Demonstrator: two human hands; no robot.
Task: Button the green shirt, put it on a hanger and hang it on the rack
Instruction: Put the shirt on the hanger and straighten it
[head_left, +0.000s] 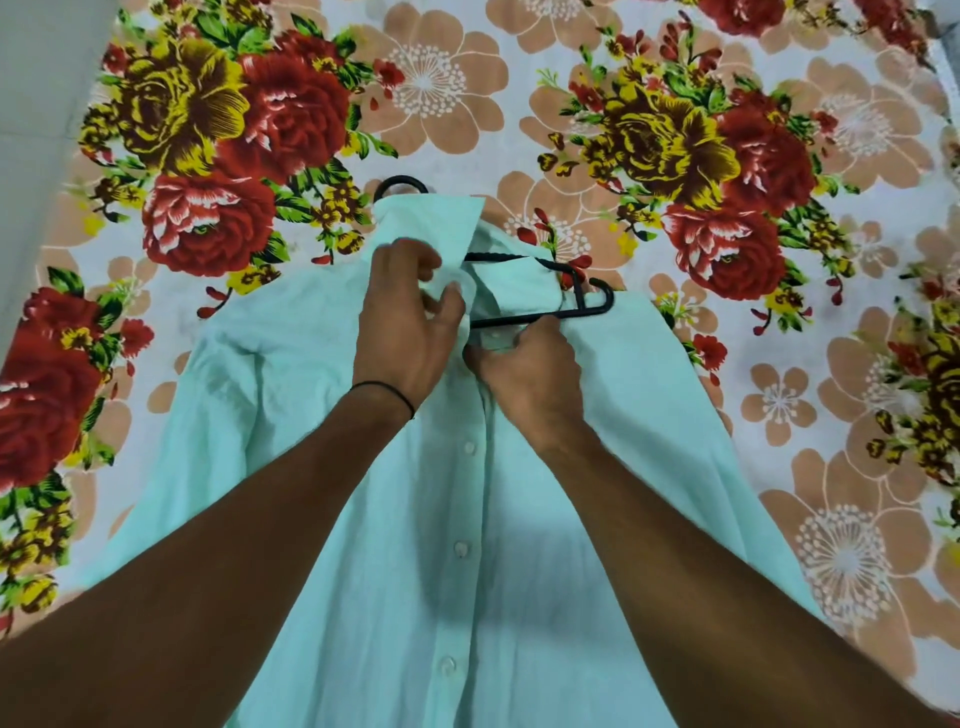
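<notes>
1. Two bare arms reach forward from the bottom of the view, over the green shirt (363, 467).
2. The green shirt lies flat on a bed, front side up, with its bottom end nearest the person. The lower white buttons (461, 548) run up the middle and look done up.
3. A thin black band (384, 389) sits around the left wrist.
4. The right hand (524, 379) is closed in a tight grip on the shirt front just below the collar. It touches the bottom bar of the hanger (545, 312).
5. The left hand (410, 322) is just beside the right hand and a little farther up. Its fingers are curled, and its grip pinches a fold of cloth at the neck opening.
6. The black hanger is partly inside the shirt. Its right end sticks out of the open neck, and that shoulder of the shirt is not over it.
7. The collar (426, 218) stands up past the hands. The hanger's hook (400, 183) peeks out just above the collar.
8. The flowered bedsheet (727, 156) with big red, yellow and tan flowers spreads out all around and beyond the shirt.
</notes>
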